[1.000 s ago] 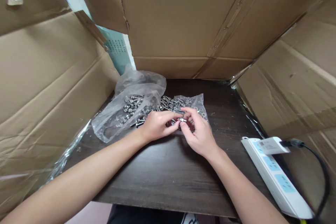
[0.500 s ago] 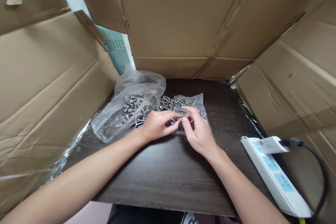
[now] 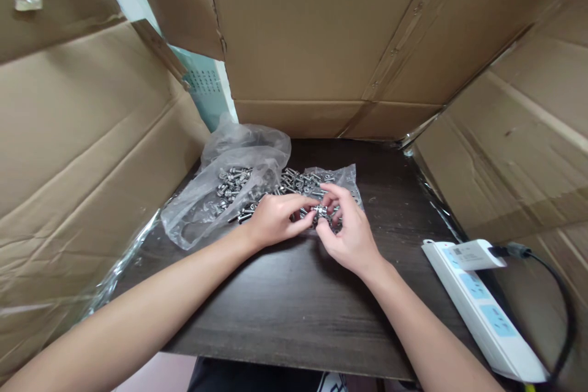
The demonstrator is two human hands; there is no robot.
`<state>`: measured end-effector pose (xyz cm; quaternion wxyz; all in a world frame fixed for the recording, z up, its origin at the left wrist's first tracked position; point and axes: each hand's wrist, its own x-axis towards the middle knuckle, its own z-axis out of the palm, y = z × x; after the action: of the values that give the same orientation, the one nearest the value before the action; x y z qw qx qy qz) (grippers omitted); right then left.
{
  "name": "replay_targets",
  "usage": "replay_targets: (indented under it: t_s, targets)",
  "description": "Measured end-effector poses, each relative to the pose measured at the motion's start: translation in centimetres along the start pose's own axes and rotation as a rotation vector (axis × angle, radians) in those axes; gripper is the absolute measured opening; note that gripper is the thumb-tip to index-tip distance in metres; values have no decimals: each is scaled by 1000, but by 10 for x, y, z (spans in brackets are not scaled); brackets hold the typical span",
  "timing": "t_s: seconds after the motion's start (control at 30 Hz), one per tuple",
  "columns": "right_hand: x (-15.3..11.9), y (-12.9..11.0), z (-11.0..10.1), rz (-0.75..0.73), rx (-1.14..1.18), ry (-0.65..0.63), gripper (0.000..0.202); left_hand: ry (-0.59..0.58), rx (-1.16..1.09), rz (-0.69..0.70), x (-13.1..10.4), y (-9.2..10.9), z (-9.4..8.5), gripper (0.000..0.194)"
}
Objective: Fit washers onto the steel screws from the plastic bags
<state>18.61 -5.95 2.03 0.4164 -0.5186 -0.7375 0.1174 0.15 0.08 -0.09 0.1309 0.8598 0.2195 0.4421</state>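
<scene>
At frame centre, the left hand pinches a metal fastener; the right hand, grip indeterminable, curls around its end, apparently fitting parts, requiring steady alignment.

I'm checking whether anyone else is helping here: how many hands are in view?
2: the left hand, pinching a small metal piece, and the right hand, its fingertips close around that piece. No other hand shows, though some fingers are partly hidden.
</scene>
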Motion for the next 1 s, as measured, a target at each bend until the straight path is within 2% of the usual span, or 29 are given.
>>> replay_targets:
  t_s: [0.1, 0.3, 0.5, 0.67, 0.83, 1.0]
  targets:
    - [0, 0, 0, -16, -4, 20, 55, 1, -7, 1, 0, 0, 0, 18]
    - [1, -2, -2, 93, 4, -76, 31, -3, 0, 5, 1, 1, -1, 18]
    - [0, -2, -3, 86, 13, -79, 35, -6, 8, 6, 1, 2, -1, 18]
    - [0, -2, -4, 139, -7, -103, 31, -13, 3, 8, 0, 2, -1, 19]
    - [1, -3, -4, 91, 3, -74, 36, -11, 12, 7, 0, 1, -1, 19]
    - [0, -4, -4, 135, -5, -97, 30, -15, 2, 10, 1, 2, -1, 18]
